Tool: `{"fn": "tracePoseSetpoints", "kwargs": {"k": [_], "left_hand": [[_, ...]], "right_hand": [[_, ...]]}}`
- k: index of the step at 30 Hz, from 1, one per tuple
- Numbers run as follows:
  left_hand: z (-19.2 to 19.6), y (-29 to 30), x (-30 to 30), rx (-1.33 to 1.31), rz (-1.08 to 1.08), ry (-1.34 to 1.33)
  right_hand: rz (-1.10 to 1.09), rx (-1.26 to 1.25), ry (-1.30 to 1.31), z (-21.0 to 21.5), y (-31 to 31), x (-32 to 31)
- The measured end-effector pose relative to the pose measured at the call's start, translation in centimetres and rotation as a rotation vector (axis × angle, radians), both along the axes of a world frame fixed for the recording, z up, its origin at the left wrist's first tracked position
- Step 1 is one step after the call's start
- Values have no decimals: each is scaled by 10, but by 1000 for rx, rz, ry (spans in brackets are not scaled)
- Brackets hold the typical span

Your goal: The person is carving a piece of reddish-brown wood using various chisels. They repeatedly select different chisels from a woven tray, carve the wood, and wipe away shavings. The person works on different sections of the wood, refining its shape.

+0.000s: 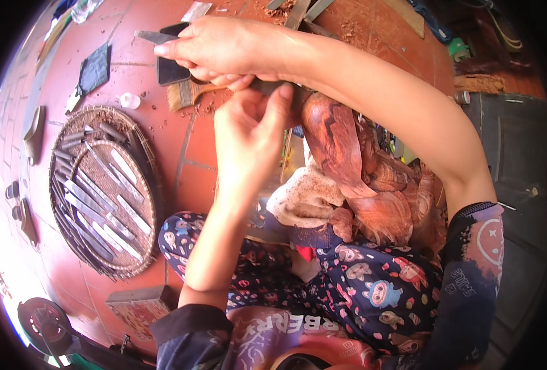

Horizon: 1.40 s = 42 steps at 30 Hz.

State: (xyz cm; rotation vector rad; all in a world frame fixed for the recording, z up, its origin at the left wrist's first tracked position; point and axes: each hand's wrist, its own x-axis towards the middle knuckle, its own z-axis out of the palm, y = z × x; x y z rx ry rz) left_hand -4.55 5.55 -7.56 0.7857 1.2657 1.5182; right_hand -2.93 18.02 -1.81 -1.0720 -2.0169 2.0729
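My right hand (215,52) reaches across to the upper left, its fingers closed around a flat grey chisel (150,36) whose end sticks out past the thumb. Just below it, my left hand (249,126) is curled with thumb and fingers together at a dark piece (267,86), mostly hidden between the two hands. A large reddish-brown wood carving (335,142) rests before my lap, under my right forearm. Beside it lies a pale, stained cloth (304,197).
A round woven basket (153,246) full of chisels stands at left. Near my hands lie a brush (184,95), a dark phone (170,73) and a small white cup (130,100). A wooden block (139,302) sits lower left. Wood shavings dot the tiled floor (199,145).
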Motion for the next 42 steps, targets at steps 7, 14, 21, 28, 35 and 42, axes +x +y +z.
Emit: {"fn": "tracePoseSetpoints", "kwargs": {"k": [7,14,21,28,35,42], "left_hand": [[2,3,2,1,27,-95],[0,-2,-6,21,-117,36],[-4,-9,-1,77,-70,165],[-5,-17,-5,85,-93,381],[-7,-17,-9,120,-45,75],[-5,-12,-5,128,-25,-44]], "right_hand": [[40,219,6,1,3,-5],[-19,93,-78,2,-1,6],[18,55,-63,-1,-7,13],[170,590,-14,6,-15,2],[167,494,-100,5,-12,-8],[91,597,-74,9,-12,-2]]}}
